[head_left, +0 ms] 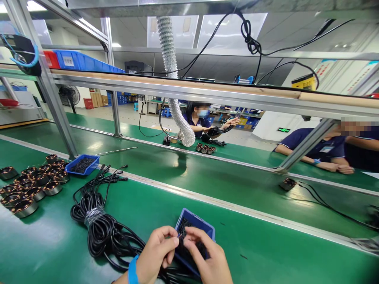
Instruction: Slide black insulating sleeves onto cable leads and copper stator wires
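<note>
Your left hand pinches a tiny item; your right hand, I cannot tell; a loose pinch could drop it outside the blue bin.

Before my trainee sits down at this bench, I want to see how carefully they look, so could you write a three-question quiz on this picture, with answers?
1. Multiple choice: the wristband on the left hand is (a) red, (b) blue, (c) yellow.
2. True or false: in the picture, the metal rings stand to the left of the black cables.
3. Fill the gap: the bin by the right hand holds small ___ pieces.

Key: 1 b; 2 true; 3 black.
</note>
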Action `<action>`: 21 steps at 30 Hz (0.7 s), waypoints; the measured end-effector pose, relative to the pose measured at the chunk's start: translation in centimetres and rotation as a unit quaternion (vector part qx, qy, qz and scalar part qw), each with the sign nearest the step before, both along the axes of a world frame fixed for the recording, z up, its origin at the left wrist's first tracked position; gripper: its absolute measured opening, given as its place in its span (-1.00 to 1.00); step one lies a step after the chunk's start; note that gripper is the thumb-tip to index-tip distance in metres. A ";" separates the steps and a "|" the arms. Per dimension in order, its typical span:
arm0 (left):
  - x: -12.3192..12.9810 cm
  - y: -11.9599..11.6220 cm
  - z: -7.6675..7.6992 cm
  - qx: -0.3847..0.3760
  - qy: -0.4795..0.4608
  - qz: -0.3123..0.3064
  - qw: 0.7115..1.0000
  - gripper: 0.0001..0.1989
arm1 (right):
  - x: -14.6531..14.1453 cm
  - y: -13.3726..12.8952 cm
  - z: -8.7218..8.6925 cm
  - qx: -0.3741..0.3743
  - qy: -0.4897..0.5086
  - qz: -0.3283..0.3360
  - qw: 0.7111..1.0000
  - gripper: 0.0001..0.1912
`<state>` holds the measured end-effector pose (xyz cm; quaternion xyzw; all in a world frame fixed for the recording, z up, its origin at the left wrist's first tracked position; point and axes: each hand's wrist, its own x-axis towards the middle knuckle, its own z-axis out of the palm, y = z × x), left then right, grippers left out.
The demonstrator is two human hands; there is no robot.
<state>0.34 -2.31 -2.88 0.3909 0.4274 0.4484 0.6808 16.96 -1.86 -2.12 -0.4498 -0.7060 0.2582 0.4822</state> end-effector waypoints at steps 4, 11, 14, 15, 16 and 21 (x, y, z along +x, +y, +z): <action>0.1 -0.2 0.4 -0.010 0.006 -0.016 1.000 -0.59 | 0.4 -0.1 -0.6 -0.008 0.030 -0.085 0.996 -0.80; 0.3 -0.4 0.3 0.002 0.025 -0.037 0.999 -0.57 | 0.3 -0.4 -0.6 0.015 0.028 -0.099 0.995 -0.84; 0.3 -0.5 0.1 0.000 0.027 -0.037 0.999 -0.56 | 0.4 -0.4 -0.4 0.016 0.031 -0.105 0.994 -0.83; 0.3 -0.5 0.1 0.001 0.027 -0.037 0.999 -0.56 | 0.4 -0.4 -0.3 0.014 0.030 -0.101 0.994 -0.82; 0.3 -0.5 0.1 0.001 0.029 -0.038 0.999 -0.55 | 0.3 -0.4 -0.3 0.011 0.029 -0.095 0.995 -0.82; 0.3 -0.3 0.0 0.011 0.035 -0.046 0.998 -0.51 | 0.0 -0.5 0.4 -0.005 0.029 -0.050 0.998 -0.84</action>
